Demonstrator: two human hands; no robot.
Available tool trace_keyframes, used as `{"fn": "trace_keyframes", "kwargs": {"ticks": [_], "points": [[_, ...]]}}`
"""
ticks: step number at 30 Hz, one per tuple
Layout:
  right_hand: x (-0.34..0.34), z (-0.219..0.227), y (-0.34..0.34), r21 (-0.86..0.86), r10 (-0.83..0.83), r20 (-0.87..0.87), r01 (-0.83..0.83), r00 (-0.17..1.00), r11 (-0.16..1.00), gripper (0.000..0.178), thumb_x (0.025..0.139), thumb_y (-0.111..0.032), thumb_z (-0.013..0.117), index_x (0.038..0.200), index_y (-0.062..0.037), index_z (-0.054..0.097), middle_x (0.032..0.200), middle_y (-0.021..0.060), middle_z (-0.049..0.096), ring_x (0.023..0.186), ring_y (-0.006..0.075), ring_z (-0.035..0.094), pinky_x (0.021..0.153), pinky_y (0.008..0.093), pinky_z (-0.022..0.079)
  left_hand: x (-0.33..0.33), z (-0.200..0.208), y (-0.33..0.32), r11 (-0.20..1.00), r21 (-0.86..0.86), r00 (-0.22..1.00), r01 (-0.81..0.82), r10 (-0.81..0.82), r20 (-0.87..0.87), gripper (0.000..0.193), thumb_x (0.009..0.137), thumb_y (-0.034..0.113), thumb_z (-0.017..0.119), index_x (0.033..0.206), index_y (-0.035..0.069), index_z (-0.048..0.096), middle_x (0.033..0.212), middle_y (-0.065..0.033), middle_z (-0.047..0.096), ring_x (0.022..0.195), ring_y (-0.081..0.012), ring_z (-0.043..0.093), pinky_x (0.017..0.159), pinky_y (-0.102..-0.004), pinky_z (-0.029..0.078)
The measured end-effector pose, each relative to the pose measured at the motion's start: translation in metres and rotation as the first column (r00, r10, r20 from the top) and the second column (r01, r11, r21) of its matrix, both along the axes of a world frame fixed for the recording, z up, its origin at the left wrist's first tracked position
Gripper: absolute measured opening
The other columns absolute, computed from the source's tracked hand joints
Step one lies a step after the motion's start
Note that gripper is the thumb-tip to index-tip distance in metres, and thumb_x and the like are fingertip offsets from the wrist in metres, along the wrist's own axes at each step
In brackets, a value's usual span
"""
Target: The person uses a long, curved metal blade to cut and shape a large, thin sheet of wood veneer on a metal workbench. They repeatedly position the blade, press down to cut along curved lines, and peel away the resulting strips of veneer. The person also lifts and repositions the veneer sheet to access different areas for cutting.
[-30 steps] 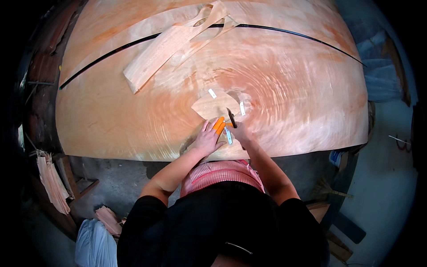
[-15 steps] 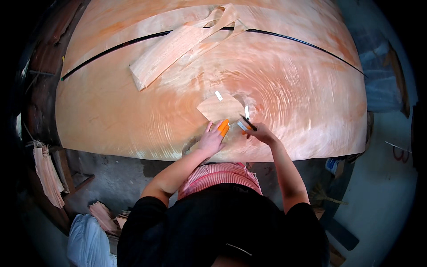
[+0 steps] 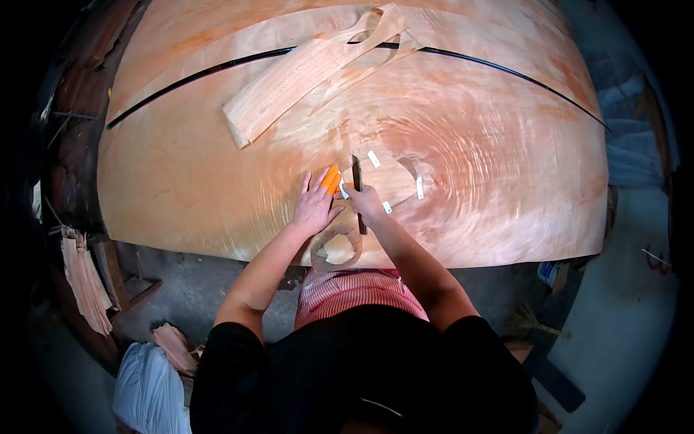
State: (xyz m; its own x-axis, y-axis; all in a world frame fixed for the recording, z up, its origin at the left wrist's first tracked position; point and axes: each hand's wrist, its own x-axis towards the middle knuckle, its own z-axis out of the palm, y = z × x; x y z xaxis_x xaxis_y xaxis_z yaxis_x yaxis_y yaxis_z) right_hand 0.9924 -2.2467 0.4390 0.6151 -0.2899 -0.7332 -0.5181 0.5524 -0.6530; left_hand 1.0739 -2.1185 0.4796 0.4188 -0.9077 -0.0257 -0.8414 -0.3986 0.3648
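Note:
On a wide sheet of wood veneer (image 3: 188,195) lies a leaf-shaped veneer patch (image 3: 387,179), with short strips of white tape (image 3: 419,188) along its edges. My left hand (image 3: 314,208) rests flat left of the patch, fingers stretched out, orange covers on some fingertips. Another white tape piece (image 3: 343,188) shows beside those fingertips. My right hand (image 3: 367,204) is closed around a long, dark, flat blade (image 3: 356,172), which stands across the patch's left end. Below the hands, near the front edge, lies a veneer offcut (image 3: 336,262) with a ragged hole.
A long thin black rod (image 3: 210,71) curves across the sheet farther back. Over it lies a folded veneer piece (image 3: 289,87) with looped strips. Veneer scraps (image 3: 83,278) hang at the left, and a white plastic bag (image 3: 150,387) sits on the floor. A broom (image 3: 535,322) lies at lower right.
My right hand has moved left with the blade, from the patch's right end to its left end. My left hand has shifted left and slightly away from me. A tape strip now shows at the patch's lower edge.

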Motion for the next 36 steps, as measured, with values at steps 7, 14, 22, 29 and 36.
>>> {"fn": "trace_keyframes", "kwargs": {"ticks": [7,14,22,29,36], "points": [[-0.082,0.014,0.028,-0.368,0.069,0.219,0.016,0.973,0.93,0.025,0.082,-0.02,0.052,0.098,-0.0005,0.052,0.07,0.0097,0.061,0.049,0.0148,0.052,0.044,0.0271,0.041,0.003,0.005,-0.003,0.997,0.015,0.996,0.079,-0.078,-0.031,0.058,0.069,0.04,0.058,0.117,0.012,0.043,0.129,-0.0092,0.031,0.122,-0.0249,0.024,0.1,-0.0468,0.013],[-0.122,0.025,0.056,-0.781,0.643,-0.308,-0.572,0.702,0.251,0.034,0.073,-0.025,0.056,0.102,-0.0081,0.051,0.073,0.0129,0.059,0.063,0.0315,0.057,0.055,0.0391,0.046,0.088,-0.005,-0.007,0.977,0.15,0.98,-0.149,0.166,-0.109,0.069,0.064,0.042,0.062,0.122,0.013,0.036,0.126,-0.0141,0.034,0.123,-0.027,0.021,0.097,-0.0517,0.016],[-0.167,0.03,0.086,-0.697,0.575,-0.564,-0.715,0.592,0.052,0.042,0.07,-0.028,0.056,0.108,-0.0115,0.049,0.074,0.0134,0.058,0.065,0.0301,0.057,0.057,0.0399,0.046,0.189,0.011,0.038,0.82,-0.215,0.741,-0.531,0.572,0.352,0.03,0.061,0.027,0.065,0.083,0.009,0.059,0.081,-0.0089,0.055,0.086,-0.0242,0.05,0.088,-0.0463,0.029],[-0.27,0.014,0.129,-0.681,0.472,-0.628,-0.73,0.619,0.052,0.031,0.07,-0.028,0.056,0.097,-0.0113,0.055,0.073,0.0153,0.059,0.064,0.0306,0.057,0.058,0.0395,0.046,0.089,0.035,0.159,0.681,-0.442,0.789,-0.584,0.604,-0.113,0.014,0.068,0.016,0.057,0.076,0.005,0.057,0.076,-0.0144,0.055,0.071,-0.0327,0.053,0.061,-0.0396,0.044],[-0.339,-0.039,0.228,-0.745,0.378,-0.526,-0.627,0.762,0.227,0.022,0.074,-0.026,0.052,0.086,-0.0083,0.057,0.067,0.0176,0.058,0.064,0.0339,0.057,0.059,0.043,0.045,-0.057,0.054,0.374,0.477,-0.407,0.625,-0.779,0.642,-0.444,0.018,0.07,0.008,0.058,0.087,0.001,0.058,0.072,-0.0177,0.058,0.07,-0.0267,0.06,0.057,-0.0301,0.045]]}}
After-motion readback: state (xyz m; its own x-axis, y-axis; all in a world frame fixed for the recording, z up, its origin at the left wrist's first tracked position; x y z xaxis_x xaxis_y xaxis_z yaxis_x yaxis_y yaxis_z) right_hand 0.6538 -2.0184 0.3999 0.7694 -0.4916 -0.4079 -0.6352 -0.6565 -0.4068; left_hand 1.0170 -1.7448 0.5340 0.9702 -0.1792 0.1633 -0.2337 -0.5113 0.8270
